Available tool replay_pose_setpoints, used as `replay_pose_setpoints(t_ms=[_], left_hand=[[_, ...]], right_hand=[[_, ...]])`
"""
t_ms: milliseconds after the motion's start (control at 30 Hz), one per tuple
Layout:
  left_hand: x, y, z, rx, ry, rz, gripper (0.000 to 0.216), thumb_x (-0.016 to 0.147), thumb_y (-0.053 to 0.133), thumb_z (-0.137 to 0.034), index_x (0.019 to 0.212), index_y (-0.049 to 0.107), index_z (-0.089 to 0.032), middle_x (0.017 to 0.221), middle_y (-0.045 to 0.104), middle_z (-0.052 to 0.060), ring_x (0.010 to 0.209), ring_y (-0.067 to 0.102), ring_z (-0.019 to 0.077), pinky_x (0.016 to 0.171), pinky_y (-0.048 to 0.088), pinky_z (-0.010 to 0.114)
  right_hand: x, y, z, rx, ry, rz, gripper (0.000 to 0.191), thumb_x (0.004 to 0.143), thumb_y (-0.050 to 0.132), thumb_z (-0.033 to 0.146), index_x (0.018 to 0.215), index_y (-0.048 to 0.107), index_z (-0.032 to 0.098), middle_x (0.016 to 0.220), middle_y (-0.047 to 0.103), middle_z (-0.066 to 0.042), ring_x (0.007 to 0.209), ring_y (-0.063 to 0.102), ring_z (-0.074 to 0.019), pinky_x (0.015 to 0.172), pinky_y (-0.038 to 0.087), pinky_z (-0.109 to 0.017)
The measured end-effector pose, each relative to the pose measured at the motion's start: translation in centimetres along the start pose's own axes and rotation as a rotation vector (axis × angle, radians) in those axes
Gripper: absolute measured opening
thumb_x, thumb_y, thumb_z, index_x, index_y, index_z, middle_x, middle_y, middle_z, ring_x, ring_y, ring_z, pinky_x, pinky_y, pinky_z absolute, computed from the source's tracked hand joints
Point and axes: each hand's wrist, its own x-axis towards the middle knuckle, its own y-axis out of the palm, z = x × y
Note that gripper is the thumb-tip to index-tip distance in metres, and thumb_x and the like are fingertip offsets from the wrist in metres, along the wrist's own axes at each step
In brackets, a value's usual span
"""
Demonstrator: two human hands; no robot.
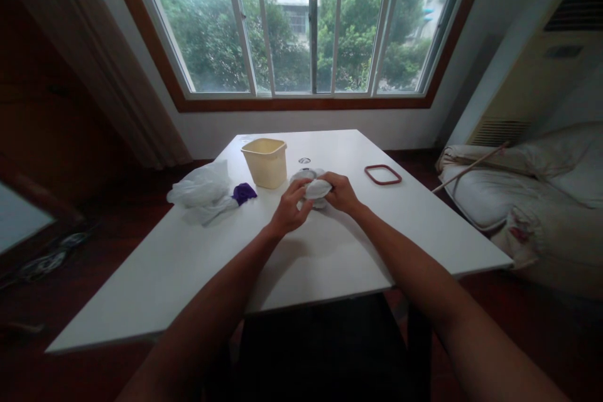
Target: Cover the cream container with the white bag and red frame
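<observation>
Above the middle of the white table (202, 276), both my hands are closed on a crumpled white plastic bag bundle (318, 188). My left hand (291, 206) grips its left side, fingers over the top and thumb below. From the right, my right hand (342, 191) pinches the other side. More pale material shows behind and below the bundle, partly hidden by my fingers. Just beyond my left hand stands a cream plastic bin (266, 164), upright and without a liner over its rim.
Left of the bin lie a loose white plastic bag (200, 185) and a small purple bundle (244, 193). A reddish-brown square ring (382, 174) lies flat at the right. Behind it, a small round mark (304, 161) shows on the tabletop. Wrapped sacks (499, 185) and a stick stand right of the table.
</observation>
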Motion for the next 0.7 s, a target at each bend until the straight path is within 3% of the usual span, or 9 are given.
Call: replay_pose_setpoints(t_ms=[200, 333, 400, 500, 600, 700], left_hand=[[0.1, 0.4, 0.4, 0.026, -0.105, -0.106, 0.020, 0.092, 0.059, -0.026, 0.074, 0.062, -0.018, 0.116, 0.067, 0.009, 0.106, 0.065, 0.0201, 0.096, 0.052, 0.038], [0.0, 0.5, 1.3, 0.038, -0.186, -0.172, 0.011, 0.082, 0.069, -0.022, 0.084, 0.059, -0.019, 0.106, 0.069, 0.007, 0.100, 0.066, 0.0190, 0.089, 0.055, 0.034], [0.0, 0.4, 1.6, 0.026, -0.249, -0.189, 0.023, 0.080, 0.067, -0.016, 0.100, 0.058, -0.019, 0.106, 0.068, 0.005, 0.092, 0.067, 0.0166, 0.083, 0.056, 0.031], [-0.2, 0.1, 2.0, 0.058, -0.266, -0.140, 0.040, 0.078, 0.060, -0.008, 0.116, 0.057, -0.019, 0.112, 0.069, 0.006, 0.097, 0.066, 0.0173, 0.086, 0.055, 0.032], [-0.3, -0.1, 2.1, 0.138, -0.250, -0.060, 0.036, 0.075, 0.056, -0.005, 0.107, 0.065, -0.019, 0.107, 0.071, 0.006, 0.097, 0.066, 0.0190, 0.087, 0.054, 0.033], [-0.2, -0.1, 1.9, 0.197, -0.258, -0.063, 0.032, 0.072, 0.055, -0.004, 0.097, 0.070, -0.019, 0.094, 0.072, 0.005, 0.087, 0.066, 0.0190, 0.083, 0.053, 0.033]], right_hand=[[-0.1, 0.7, 0.1, 0.026, -0.004, -0.024, 0.031, 0.074, 0.054, 0.007, 0.094, 0.074, 0.019, 0.082, 0.063, -0.002, 0.073, 0.057, -0.0144, 0.068, 0.045, -0.026], [0.0, 0.6, 0.8, 0.123, 0.005, 0.029, 0.033, 0.075, 0.057, 0.010, 0.102, 0.074, 0.018, 0.088, 0.066, -0.004, 0.076, 0.058, -0.0154, 0.068, 0.046, -0.027], [-0.1, 0.4, 1.1, 0.171, 0.021, 0.111, 0.032, 0.079, 0.059, 0.016, 0.108, 0.073, 0.018, 0.095, 0.067, -0.005, 0.079, 0.060, -0.0161, 0.066, 0.047, -0.026], [-0.2, 0.2, 1.2, 0.198, 0.084, 0.180, 0.030, 0.087, 0.061, 0.029, 0.112, 0.072, 0.018, 0.102, 0.069, -0.007, 0.081, 0.062, -0.0162, 0.065, 0.048, -0.026], [-0.4, 0.2, 0.8, 0.125, 0.140, 0.157, 0.045, 0.083, 0.069, 0.035, 0.125, 0.065, 0.019, 0.100, 0.070, -0.006, 0.075, 0.062, -0.0152, 0.066, 0.050, -0.026], [-0.4, 0.0, 0.2, 0.039, 0.097, 0.181, 0.052, 0.079, 0.074, 0.031, 0.129, 0.064, 0.020, 0.101, 0.068, -0.007, 0.078, 0.061, -0.0162, 0.069, 0.052, -0.028]])
